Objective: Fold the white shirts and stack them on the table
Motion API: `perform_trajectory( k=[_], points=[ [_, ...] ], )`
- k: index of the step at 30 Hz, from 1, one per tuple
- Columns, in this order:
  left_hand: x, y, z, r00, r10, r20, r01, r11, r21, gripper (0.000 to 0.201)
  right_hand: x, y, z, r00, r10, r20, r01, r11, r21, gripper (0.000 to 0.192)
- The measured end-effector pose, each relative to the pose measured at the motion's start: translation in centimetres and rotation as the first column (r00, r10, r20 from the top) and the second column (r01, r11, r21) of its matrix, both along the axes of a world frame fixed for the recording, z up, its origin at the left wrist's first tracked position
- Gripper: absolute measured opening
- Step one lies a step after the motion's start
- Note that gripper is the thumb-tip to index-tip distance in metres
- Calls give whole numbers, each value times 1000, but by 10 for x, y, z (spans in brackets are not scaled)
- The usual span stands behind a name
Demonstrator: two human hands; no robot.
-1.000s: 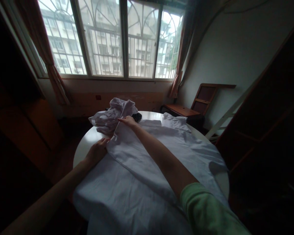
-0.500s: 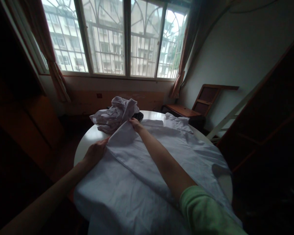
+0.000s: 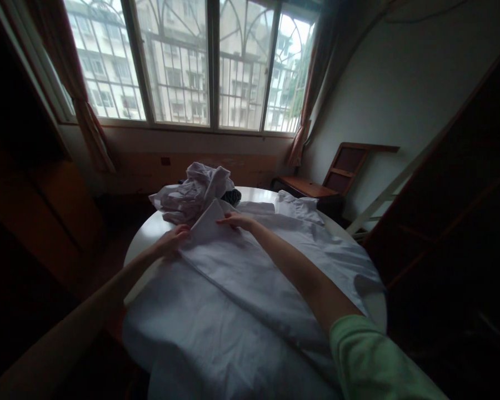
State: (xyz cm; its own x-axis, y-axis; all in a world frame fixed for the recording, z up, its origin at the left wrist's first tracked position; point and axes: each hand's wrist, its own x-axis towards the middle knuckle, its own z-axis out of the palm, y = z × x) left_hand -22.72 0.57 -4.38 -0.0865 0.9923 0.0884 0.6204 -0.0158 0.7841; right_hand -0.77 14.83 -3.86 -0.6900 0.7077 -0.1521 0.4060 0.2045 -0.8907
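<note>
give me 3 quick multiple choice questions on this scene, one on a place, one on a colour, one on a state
1. Where is the crumpled pile of cloth?
A. far side of the round table
B. on the chair
C. on the floor

2. What colour is the garment spread on the table?
A. red
B. white
C. black

3. How is the right hand?
A. raised in the air
B. flat on the garment
C. holding a cup

Answers: 1 A, the pile sits by the window edge. 2 B, it is pale white. 3 B, it lies on the cloth near the left hand.

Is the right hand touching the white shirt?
Touching. The head view shows the right hand lying flat on the white shirt, fingers pressing a folded flap.
</note>
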Motion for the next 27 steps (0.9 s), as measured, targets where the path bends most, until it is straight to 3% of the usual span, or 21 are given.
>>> perform_trajectory(
  k=[4,6,9,12,14,18,21,27],
  points=[
    [19,42,19,959,42,281,-18,996,-88,41,22,-11,6,988,58,141,-63,998,29,31],
    [32,56,28,911,0,412,43,995,-95,46,37,-18,11,957,66,283,-77,997,28,33],
    [50,72,37,883,-60,466,98,994,-57,47,66,-32,17,911,81,404,-97,995,20,39],
    [60,90,36,949,18,316,-19,1000,2,38,101,-55,20,909,90,406,-97,995,-3,42],
    [62,104,31,985,135,107,-143,987,68,32,127,-77,20,896,62,441,-71,997,5,41],
    [62,123,14,901,298,-315,-252,951,179,32,186,-130,19,863,-67,500,43,997,59,40],
    [64,125,3,858,336,-387,-283,940,188,35,230,-173,15,847,-199,493,161,980,119,40],
    [69,124,-2,818,351,-455,-299,936,186,38,285,-248,4,789,-371,491,204,910,360,41]
  ],
)
